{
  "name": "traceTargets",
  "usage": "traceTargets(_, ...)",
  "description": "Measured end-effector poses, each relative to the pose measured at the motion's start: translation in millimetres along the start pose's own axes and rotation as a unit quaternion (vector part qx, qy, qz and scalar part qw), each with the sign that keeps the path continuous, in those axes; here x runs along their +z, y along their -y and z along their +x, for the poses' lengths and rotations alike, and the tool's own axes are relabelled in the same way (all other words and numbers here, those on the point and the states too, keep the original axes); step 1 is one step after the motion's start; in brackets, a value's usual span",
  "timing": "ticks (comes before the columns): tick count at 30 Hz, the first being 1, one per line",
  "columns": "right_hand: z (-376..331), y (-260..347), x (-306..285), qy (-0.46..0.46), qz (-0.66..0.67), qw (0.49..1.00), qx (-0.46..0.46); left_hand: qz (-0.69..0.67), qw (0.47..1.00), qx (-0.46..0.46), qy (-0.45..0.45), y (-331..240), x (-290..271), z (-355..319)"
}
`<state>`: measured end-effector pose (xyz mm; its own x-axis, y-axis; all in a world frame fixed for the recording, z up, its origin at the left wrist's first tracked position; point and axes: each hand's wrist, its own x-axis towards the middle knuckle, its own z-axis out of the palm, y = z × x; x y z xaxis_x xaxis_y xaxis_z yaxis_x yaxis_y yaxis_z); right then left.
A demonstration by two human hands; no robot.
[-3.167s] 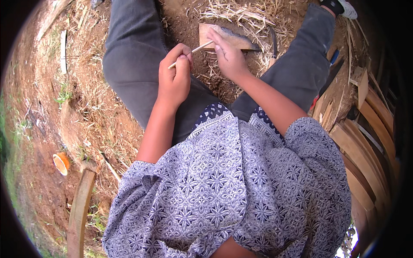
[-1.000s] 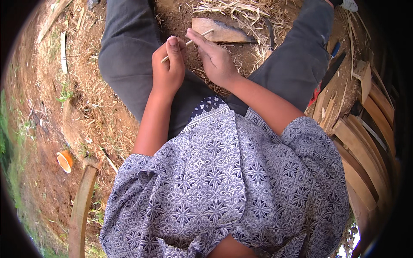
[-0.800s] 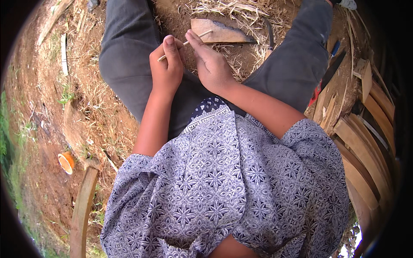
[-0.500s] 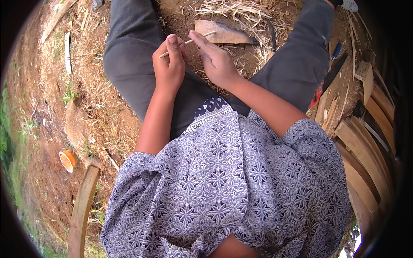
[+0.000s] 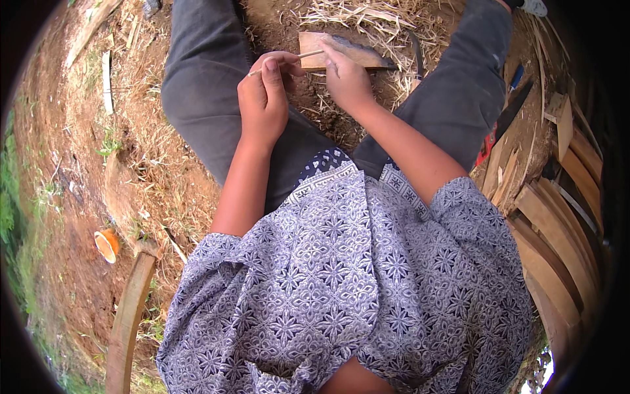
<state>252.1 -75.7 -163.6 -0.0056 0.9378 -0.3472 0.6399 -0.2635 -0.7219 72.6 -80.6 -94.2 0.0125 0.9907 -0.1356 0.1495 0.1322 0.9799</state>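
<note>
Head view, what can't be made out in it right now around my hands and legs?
- Head view: the middle of the stick, hidden by the left hand.
- Head view: whether the right hand touches the stick's far end; the contact is too small to tell.
- Head view: part of the red handle, behind the right leg.
- Head view: the lower end of the left leg, cut off by the top edge.
</note>
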Motion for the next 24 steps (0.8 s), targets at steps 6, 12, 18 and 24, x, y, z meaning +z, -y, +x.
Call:
traceTargets(6, -18.2, 21.4, -3.8, 0.007, 0.113, 0.966, -0.234, 0.01, 0.999, 0.001, -0.031, -3.4, 5.1, -2.0)
traceTargets(12, -32.8, 44.0, -0.5, -0.016, 0.119, 0.97, -0.212, 0.021, 0.999, 0.02, -0.031, 0.0, 3.9, -3.2)
traceTargets(18, -11.4, 26.7, -10.2, 0.058, 0.036, 0.997, -0.041, -0.001, 1.0, -0.016, -0.008, -3.0, 1.8, -2.1)
traceTargets(24, -4.4, -17.9, 2.2, 0.0, 0.001, 0.995, -0.102, -0.073, 0.997, -0.019, -0.001, -0.8, -1.3, -4.1)
